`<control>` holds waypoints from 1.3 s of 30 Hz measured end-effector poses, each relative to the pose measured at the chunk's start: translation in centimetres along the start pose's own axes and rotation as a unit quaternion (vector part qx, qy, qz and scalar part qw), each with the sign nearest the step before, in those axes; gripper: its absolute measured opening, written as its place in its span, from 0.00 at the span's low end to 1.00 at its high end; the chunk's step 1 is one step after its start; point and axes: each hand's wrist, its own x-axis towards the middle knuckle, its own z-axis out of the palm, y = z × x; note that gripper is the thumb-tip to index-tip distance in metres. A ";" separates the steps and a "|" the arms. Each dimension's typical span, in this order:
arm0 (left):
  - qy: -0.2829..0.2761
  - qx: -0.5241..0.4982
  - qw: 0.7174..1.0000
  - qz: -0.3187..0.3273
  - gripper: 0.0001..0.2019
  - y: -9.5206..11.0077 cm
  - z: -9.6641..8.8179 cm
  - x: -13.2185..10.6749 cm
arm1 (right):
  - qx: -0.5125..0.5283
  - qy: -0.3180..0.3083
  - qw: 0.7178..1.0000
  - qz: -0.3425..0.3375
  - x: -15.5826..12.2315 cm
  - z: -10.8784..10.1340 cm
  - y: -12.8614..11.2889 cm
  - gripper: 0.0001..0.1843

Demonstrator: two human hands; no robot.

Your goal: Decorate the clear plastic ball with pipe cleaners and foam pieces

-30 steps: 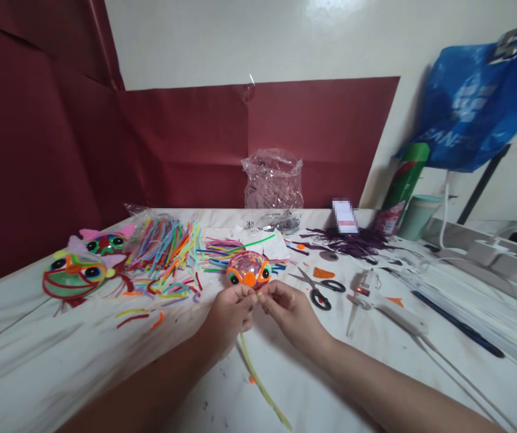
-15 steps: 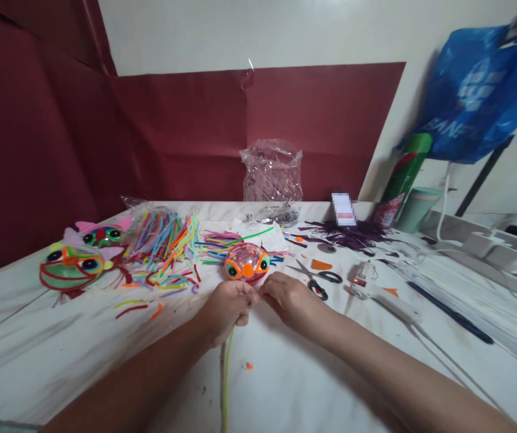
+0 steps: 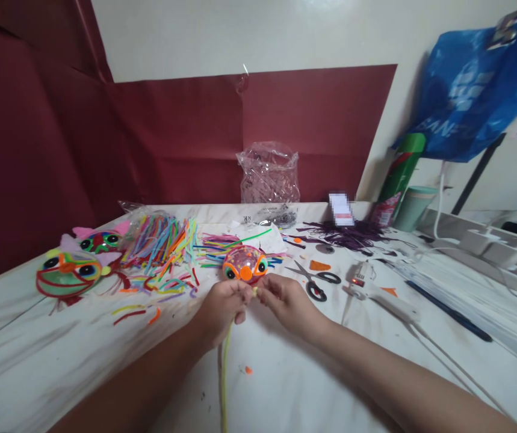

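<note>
My left hand (image 3: 221,308) and my right hand (image 3: 285,300) meet at their fingertips over the white table (image 3: 59,349). Both pinch the top end of a long yellow-green pipe cleaner (image 3: 224,373), which trails down towards me. Just beyond the fingers sits a small round ornament (image 3: 244,263) with an orange nose, big eyes and pink glitter inside. Neither hand touches the ornament as far as I can tell.
Two finished face ornaments (image 3: 66,273) lie at the left beside a heap of coloured pipe-cleaner pieces (image 3: 163,243). Scissors (image 3: 315,279) and a glue gun (image 3: 375,291) lie right of my hands. A clear plastic bag (image 3: 268,177), purple strands (image 3: 352,234) and a blue bag (image 3: 470,90) stand behind.
The pipe cleaner's long tail has swung from pointing down-right to hanging straight towards me. My hands have stayed together at its top end, just below the ornament.
</note>
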 end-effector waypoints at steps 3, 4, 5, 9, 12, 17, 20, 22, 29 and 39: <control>-0.004 0.051 0.998 -0.023 0.10 0.0 -0.2 0.1 | -0.121 -0.028 0.991 -0.055 0.0 -0.5 0.3 0.08; -0.005 0.075 0.997 -0.025 0.09 -0.1 -0.2 0.1 | -0.156 -0.040 0.984 -0.071 -0.1 -0.7 0.5 0.08; -0.005 0.105 0.994 -0.018 0.08 -0.2 -0.2 0.2 | -0.190 -0.052 0.977 -0.088 -0.1 -0.8 0.6 0.08; 0.004 0.256 0.958 0.127 0.05 -0.1 -0.2 0.0 | -0.250 -0.082 0.956 -0.132 -0.2 -1.1 0.6 0.08; 0.036 0.289 0.938 0.189 0.06 0.3 -0.3 -0.1 | -0.116 -0.070 0.990 -0.051 0.0 -1.1 0.1 0.09; 0.066 0.190 0.971 0.131 0.10 0.3 -0.3 -0.2 | 0.211 -0.044 0.974 0.071 0.4 -0.3 -0.5 0.13; 0.065 0.172 0.973 0.143 0.10 -0.2 0.1 -0.4 | 0.247 0.015 0.965 0.089 0.2 0.6 -0.4 0.16; 0.074 0.180 0.970 0.148 0.10 -0.5 0.3 -0.5 | 0.248 0.050 0.963 0.093 -0.1 1.1 -0.2 0.14; 0.047 0.217 0.971 0.088 0.12 -0.6 0.0 -0.1 | 0.157 0.032 0.985 0.058 -0.1 0.8 0.2 0.10; 0.010 0.372 0.906 0.204 0.07 -0.5 -0.2 -0.3 | -0.096 -0.081 0.988 -0.087 0.3 -1.7 -0.2 0.07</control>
